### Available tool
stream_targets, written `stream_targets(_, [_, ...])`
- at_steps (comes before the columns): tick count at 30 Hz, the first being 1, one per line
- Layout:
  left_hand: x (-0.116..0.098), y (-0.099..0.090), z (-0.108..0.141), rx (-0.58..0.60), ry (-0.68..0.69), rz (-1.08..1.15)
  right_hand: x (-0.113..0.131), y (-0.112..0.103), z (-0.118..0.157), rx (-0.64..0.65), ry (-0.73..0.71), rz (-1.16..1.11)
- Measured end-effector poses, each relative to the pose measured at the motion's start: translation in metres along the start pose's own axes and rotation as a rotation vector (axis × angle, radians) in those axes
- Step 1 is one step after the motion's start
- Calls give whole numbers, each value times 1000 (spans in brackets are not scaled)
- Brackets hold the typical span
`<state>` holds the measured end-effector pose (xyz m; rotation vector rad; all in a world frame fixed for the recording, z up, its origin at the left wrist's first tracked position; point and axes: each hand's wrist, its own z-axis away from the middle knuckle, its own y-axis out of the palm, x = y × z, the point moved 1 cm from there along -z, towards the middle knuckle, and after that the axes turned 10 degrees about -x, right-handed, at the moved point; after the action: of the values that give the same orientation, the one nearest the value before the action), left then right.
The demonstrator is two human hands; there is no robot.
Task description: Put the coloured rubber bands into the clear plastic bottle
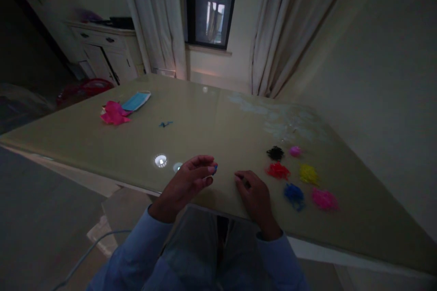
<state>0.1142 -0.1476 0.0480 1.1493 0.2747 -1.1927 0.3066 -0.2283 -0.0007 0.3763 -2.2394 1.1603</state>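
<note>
Pinching a small blue piece (215, 169) between thumb and fingertip of the left hand (191, 179), above the worktop (211, 132), with the other fingers loosely curled. Bending the fingers of the right hand (253, 192) half closed, near the blue heap (294, 196) and red heap (278, 171); cannot tell if holding anything there.
</note>
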Motion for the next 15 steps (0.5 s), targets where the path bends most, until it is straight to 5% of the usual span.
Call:
stream_targets(10, [18,54,0,130,38,-45,5,2,1,11,13,20])
stream_targets(15, [31,92,-10,191,209,-189,3,7,1,14,57,97])
